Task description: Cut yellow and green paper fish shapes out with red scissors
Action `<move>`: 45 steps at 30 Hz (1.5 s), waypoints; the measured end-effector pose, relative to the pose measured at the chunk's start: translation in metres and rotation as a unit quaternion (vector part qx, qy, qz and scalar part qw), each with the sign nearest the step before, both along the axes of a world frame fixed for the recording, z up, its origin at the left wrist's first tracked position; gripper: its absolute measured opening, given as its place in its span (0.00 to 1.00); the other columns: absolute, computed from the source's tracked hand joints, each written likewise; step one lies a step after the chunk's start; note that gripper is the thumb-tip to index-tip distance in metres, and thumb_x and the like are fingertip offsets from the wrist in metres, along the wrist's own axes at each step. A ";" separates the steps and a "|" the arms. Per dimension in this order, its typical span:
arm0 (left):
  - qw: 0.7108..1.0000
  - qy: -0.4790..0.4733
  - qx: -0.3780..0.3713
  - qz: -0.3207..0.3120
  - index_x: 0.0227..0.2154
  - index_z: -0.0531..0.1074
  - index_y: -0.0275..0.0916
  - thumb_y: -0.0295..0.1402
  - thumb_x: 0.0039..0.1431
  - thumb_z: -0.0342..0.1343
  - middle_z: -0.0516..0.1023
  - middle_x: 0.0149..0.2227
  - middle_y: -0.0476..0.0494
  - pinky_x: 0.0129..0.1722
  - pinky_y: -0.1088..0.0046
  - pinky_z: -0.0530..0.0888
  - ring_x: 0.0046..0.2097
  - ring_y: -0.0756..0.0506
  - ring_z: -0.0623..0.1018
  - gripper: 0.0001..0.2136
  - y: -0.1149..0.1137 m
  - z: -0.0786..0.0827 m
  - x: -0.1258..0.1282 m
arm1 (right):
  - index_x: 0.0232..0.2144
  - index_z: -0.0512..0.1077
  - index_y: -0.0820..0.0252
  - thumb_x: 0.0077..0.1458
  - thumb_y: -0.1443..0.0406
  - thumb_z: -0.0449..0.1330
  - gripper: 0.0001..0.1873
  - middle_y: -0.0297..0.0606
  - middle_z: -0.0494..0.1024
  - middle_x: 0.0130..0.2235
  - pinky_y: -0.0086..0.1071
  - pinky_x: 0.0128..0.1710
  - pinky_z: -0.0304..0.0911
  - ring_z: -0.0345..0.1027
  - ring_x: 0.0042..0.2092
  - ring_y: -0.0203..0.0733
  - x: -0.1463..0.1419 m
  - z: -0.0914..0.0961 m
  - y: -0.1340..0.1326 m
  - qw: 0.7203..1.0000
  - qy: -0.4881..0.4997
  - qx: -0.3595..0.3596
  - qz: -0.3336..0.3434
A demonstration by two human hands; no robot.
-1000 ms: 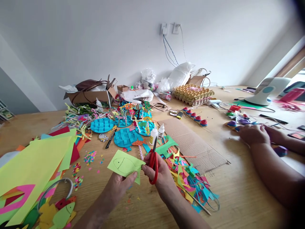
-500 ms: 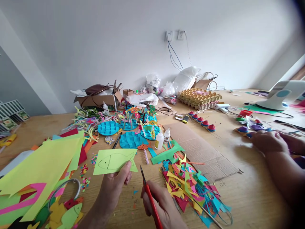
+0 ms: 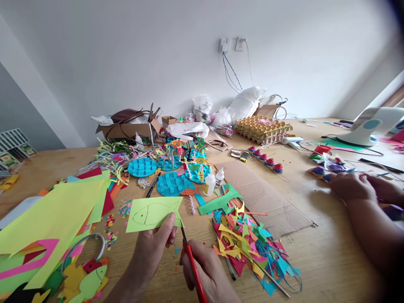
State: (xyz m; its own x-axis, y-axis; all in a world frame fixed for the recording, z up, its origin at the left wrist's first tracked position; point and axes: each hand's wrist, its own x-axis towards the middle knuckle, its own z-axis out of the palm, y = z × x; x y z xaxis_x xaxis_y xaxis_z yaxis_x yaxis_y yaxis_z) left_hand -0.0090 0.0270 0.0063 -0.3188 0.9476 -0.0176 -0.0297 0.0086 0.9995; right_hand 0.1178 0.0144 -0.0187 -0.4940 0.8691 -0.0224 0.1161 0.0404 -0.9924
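My left hand [image 3: 152,250] pinches a light green paper [image 3: 150,213] with a fish outline drawn on it, held flat above the wooden table [image 3: 315,261]. My right hand [image 3: 204,273] grips red-handled scissors [image 3: 191,264]. Their dark blade tips point up and left and meet the paper's lower right edge, next to my left thumb. A heap of coloured paper scraps [image 3: 249,246] lies just right of my right hand.
Large yellow-green sheets [image 3: 53,223] and cut-out fish [image 3: 83,282] lie at the left. Blue woven paper discs [image 3: 172,183], two glue bottles [image 3: 213,182], a black marker [image 3: 153,185] and a cardboard sheet [image 3: 261,198] sit ahead. Another person's hands [image 3: 356,187] rest at right.
The scissors dropped from upright beside the paper to low at the right, then their tips came back up to the paper's lower right edge. My left hand turned the paper flatter.
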 end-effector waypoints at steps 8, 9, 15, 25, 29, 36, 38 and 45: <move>1.000 -0.004 -0.005 0.007 0.11 0.60 0.41 0.36 0.50 0.53 0.59 0.12 0.56 0.17 0.76 0.60 0.16 0.53 0.62 0.15 0.000 0.001 0.002 | 0.17 0.56 0.58 0.55 0.52 0.48 0.21 0.28 0.57 0.16 0.25 0.19 0.46 0.50 0.21 0.33 -0.002 -0.002 0.002 1.000 0.010 -0.002 -0.023; 1.000 -0.009 -0.005 0.007 0.11 0.59 0.41 0.36 0.49 0.53 0.59 0.11 0.56 0.17 0.76 0.60 0.16 0.53 0.62 0.15 0.000 0.000 0.003 | 0.16 0.56 0.57 0.54 0.50 0.49 0.22 0.28 0.57 0.15 0.25 0.19 0.46 0.50 0.21 0.33 -0.002 -0.002 0.002 1.000 0.011 0.001 -0.023; 0.999 -0.031 -0.017 0.012 0.12 0.60 0.40 0.36 0.48 0.54 0.60 0.11 0.56 0.17 0.77 0.60 0.16 0.53 0.62 0.14 0.002 -0.003 0.002 | 0.17 0.55 0.57 0.54 0.42 0.42 0.29 0.28 0.55 0.15 0.26 0.18 0.43 0.48 0.20 0.32 0.002 -0.007 0.002 0.999 0.005 0.028 -0.014; 0.998 -0.053 -0.038 0.004 0.11 0.58 0.40 0.36 0.49 0.54 0.59 0.11 0.57 0.17 0.78 0.59 0.16 0.54 0.61 0.16 -0.001 -0.004 0.003 | 0.17 0.57 0.58 0.57 0.49 0.46 0.24 0.29 0.58 0.17 0.25 0.19 0.47 0.51 0.21 0.32 0.002 0.000 -0.001 1.000 -0.004 -0.010 -0.001; 0.997 -0.059 -0.045 0.005 0.11 0.60 0.40 0.36 0.48 0.55 0.60 0.11 0.56 0.17 0.78 0.61 0.17 0.54 0.61 0.16 -0.001 -0.005 0.004 | 0.18 0.57 0.58 0.56 0.49 0.47 0.23 0.27 0.57 0.17 0.25 0.19 0.47 0.50 0.20 0.32 0.002 -0.003 -0.003 0.999 0.018 -0.037 -0.006; 0.996 -0.083 -0.013 0.018 0.12 0.61 0.39 0.36 0.49 0.55 0.61 0.12 0.56 0.17 0.78 0.60 0.17 0.53 0.62 0.15 0.001 -0.006 0.004 | 0.19 0.58 0.58 0.57 0.48 0.44 0.25 0.28 0.58 0.17 0.26 0.22 0.48 0.52 0.21 0.33 0.003 -0.004 -0.001 1.000 -0.001 -0.001 0.006; 0.996 -0.084 -0.013 0.021 0.11 0.61 0.39 0.37 0.49 0.55 0.62 0.12 0.55 0.18 0.78 0.61 0.18 0.53 0.63 0.16 0.001 -0.006 0.004 | 0.19 0.58 0.59 0.58 0.49 0.43 0.25 0.29 0.58 0.18 0.26 0.22 0.49 0.52 0.22 0.33 0.003 -0.003 -0.001 1.000 -0.010 0.014 0.013; 0.996 -0.088 -0.027 0.022 0.10 0.62 0.39 0.37 0.49 0.55 0.62 0.11 0.55 0.18 0.78 0.61 0.17 0.54 0.63 0.16 -0.001 -0.008 0.007 | 0.19 0.57 0.58 0.58 0.52 0.43 0.22 0.29 0.59 0.17 0.27 0.23 0.49 0.53 0.22 0.33 0.002 -0.009 0.000 0.999 -0.014 0.030 0.005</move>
State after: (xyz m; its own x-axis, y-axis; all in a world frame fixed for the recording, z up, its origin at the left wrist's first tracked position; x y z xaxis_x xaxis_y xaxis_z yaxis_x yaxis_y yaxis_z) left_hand -0.0020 0.0256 -0.0021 -0.3476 0.9289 -0.1279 -0.2052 0.0578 0.9770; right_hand 0.1201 0.0143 -0.0275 -0.5024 0.8645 0.0163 0.1422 0.1012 -0.9847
